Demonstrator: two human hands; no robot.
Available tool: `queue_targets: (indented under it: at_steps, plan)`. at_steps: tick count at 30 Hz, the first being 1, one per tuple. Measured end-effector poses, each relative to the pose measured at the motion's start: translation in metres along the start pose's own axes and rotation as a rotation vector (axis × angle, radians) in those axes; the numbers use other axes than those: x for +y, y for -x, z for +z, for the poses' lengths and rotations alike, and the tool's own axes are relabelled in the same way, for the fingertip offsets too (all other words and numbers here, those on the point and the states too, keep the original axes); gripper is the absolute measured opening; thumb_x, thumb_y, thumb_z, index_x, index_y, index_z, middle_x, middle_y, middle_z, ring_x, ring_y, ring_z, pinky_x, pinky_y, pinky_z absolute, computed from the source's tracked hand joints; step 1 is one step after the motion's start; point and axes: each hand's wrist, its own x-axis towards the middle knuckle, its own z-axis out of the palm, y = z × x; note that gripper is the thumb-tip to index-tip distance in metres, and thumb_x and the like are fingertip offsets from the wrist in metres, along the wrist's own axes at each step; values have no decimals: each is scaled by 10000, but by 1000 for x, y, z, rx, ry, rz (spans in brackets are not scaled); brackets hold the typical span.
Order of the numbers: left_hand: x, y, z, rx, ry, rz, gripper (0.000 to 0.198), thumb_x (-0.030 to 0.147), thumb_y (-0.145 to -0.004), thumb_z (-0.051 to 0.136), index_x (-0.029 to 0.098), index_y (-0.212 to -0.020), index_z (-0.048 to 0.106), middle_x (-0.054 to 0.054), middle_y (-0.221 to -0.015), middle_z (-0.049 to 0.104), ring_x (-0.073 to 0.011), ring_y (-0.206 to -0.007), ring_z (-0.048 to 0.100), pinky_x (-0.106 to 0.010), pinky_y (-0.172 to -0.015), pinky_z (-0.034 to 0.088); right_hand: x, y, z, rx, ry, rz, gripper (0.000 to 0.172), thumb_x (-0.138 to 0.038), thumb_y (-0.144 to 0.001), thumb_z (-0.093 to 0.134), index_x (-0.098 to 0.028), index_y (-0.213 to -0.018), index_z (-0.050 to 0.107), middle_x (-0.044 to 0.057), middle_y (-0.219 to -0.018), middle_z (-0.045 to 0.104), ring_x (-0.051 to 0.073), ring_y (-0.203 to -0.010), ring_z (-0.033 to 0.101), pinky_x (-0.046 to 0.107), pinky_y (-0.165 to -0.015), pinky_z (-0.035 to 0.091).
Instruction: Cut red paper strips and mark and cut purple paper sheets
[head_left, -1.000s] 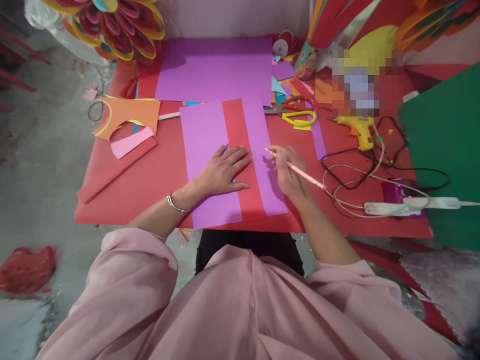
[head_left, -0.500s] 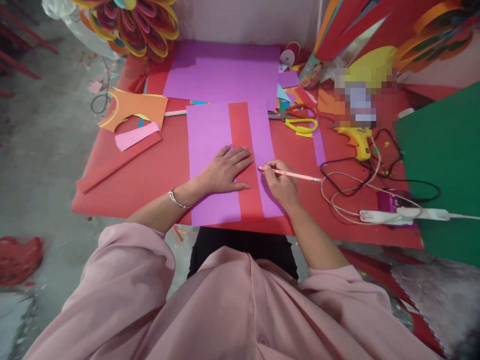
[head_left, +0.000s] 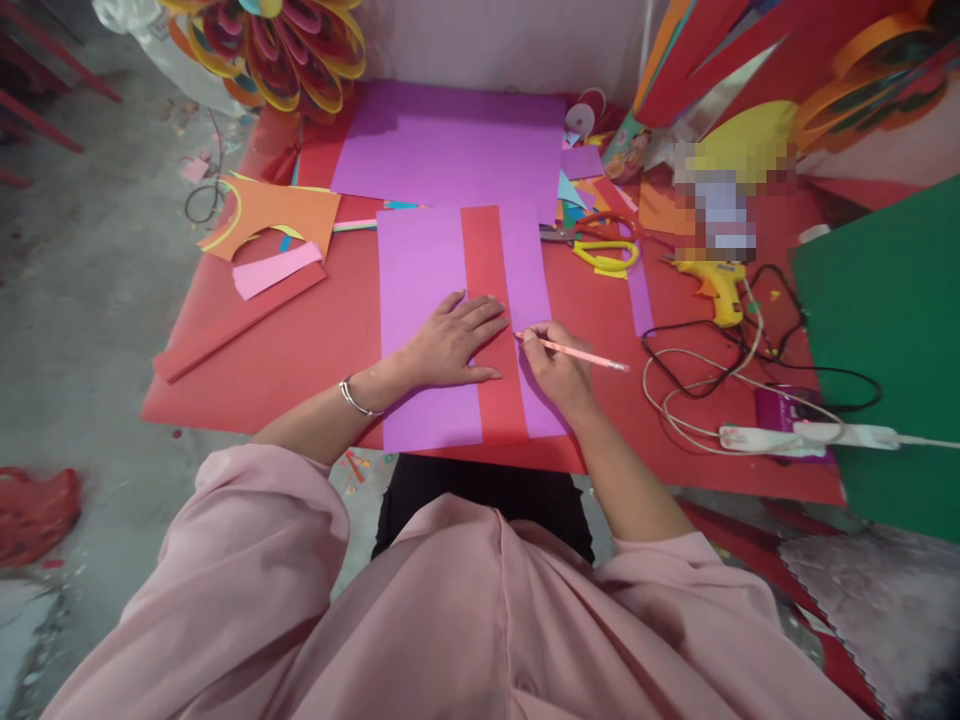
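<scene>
A purple sheet of paper (head_left: 420, 270) lies in front of me, with a red paper strip (head_left: 484, 250) running lengthwise on top of it. My left hand (head_left: 457, 342) rests flat on the strip and the sheet, fingers spread. In my right hand (head_left: 559, 370) is a pink pencil (head_left: 585, 354), gripped near its point. The pencil's tip meets the purple sheet right by the strip's right edge. Whether a line shows there is too small to tell.
Scissors (head_left: 607, 255) with red and yellow handles lie beyond the sheet. A yellow glue gun (head_left: 720, 290), tangled cables and a white power strip (head_left: 780, 437) are to the right. Another purple sheet (head_left: 450, 140) lies behind; orange (head_left: 292, 212) and pink (head_left: 277, 270) paper pieces are left.
The pencil has tilted, its rear end swinging slightly toward me and left, with the tip staying by the strip's edge. My left hand keeps its place.
</scene>
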Motion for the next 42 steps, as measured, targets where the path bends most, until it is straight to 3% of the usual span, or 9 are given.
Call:
queue_targets:
  at_steps: [10,21,25,29,42]
  plan:
    - [0,0,1,9,0,4,981,868,-954,479,149,-1621,509,-221,-1660,517,-403,-1566,459,-637,-1329,239,4,-11,4,-13,46,-45,268,-440,-1015,561,-240,-921,713,43,-795,762,209,-714,690,342,-745,526]
    - [1,0,-1,11,11,7,943,829,-960,529,159,-1624,505,-225,-1658,517,-417,-1547,477,-665,-1309,267,13,-72,31,29,15,-72,245,-407,-1002,544,-235,-894,681,56,-836,770,218,-781,697,338,-763,508]
    - [1,0,-1,14,18,13,953,830,-961,523,140,-1619,507,-238,-1651,520,-425,-1543,479,-673,-1304,271,10,-76,31,17,13,-60,225,-385,-1006,551,-233,-895,675,45,-822,756,203,-762,680,329,-780,508]
    - [1,0,-1,12,25,2,954,839,-951,528,155,-1616,515,-234,-1650,523,-420,-1553,467,-669,-1306,265,3,-56,21,-3,56,-46,235,-386,-1003,551,-240,-880,688,40,-811,756,199,-754,670,326,-772,510]
    - [2,-2,-3,-6,52,-30,929,856,-944,500,188,-1589,547,-200,-1668,513,-399,-1561,451,-627,-1322,223,-23,69,-27,-46,89,40,270,-420,-996,576,-240,-858,723,45,-758,778,213,-723,721,323,-742,540]
